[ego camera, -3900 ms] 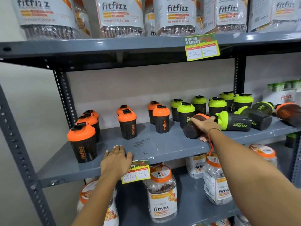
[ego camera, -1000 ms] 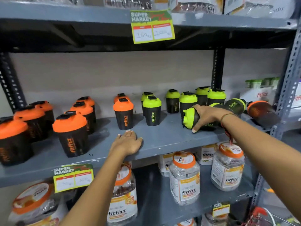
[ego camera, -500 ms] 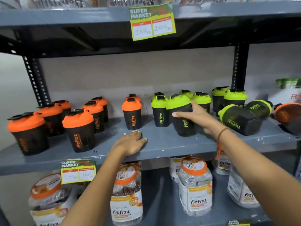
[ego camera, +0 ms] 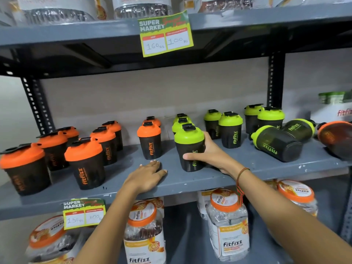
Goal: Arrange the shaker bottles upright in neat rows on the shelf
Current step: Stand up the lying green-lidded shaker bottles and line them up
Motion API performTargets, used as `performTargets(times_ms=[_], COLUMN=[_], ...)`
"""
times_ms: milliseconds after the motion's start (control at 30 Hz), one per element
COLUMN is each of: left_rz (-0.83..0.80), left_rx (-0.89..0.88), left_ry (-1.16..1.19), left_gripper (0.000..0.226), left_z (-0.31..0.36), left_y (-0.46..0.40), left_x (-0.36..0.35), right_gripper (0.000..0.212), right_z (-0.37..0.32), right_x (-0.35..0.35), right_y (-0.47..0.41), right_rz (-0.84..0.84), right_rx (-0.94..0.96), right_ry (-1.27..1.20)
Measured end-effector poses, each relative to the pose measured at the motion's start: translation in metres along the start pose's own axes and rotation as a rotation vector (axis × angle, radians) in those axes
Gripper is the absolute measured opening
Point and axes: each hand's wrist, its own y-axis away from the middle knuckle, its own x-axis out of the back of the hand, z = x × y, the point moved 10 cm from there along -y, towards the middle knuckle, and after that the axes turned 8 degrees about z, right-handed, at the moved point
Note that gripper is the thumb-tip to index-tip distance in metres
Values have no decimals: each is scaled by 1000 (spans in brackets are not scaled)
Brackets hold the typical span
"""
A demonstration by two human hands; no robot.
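Shaker bottle, green-lidded, stands upright on the grey steel shelf, gripped by the right hand; left hand rests flat, fingers spread, holding nothing.

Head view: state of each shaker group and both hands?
Held green shaker: upright, on shelf.
Right hand: gripping it.
Left hand: flat on shelf, empty.
Orange shakers: upright.
Two green shakers: lying down.
Orange shaker far right: lying down.

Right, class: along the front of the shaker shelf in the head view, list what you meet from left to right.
Orange-lid shakers → left hand → green-lid shaker held upright by the right hand → green-lid shaker on its side → orange shaker on its side.
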Motion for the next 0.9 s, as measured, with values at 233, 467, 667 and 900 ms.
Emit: performTargets(times_ms=[233, 467, 667, 900], left_rz=[-9, -24, 4, 5], left_rx=[-12, -59, -16, 30], left_ry=[-21, -72, -9, 34], left_gripper=[61, 56, 59, 60], left_z=[0, 6, 1, -6], left_y=[-1, -4, -4, -5], left_x=[-3, -5, -2, -3], right_gripper=[79, 81, 92, 84], right_z=[-50, -35, -14, -8], right_x=[121, 222, 221, 203], right_y=[16, 28, 32, 24], right_rz=[405, 409, 314, 277], right_rx=[139, -212, -290, -252], right_ry=[328, 1463, 1447, 1033])
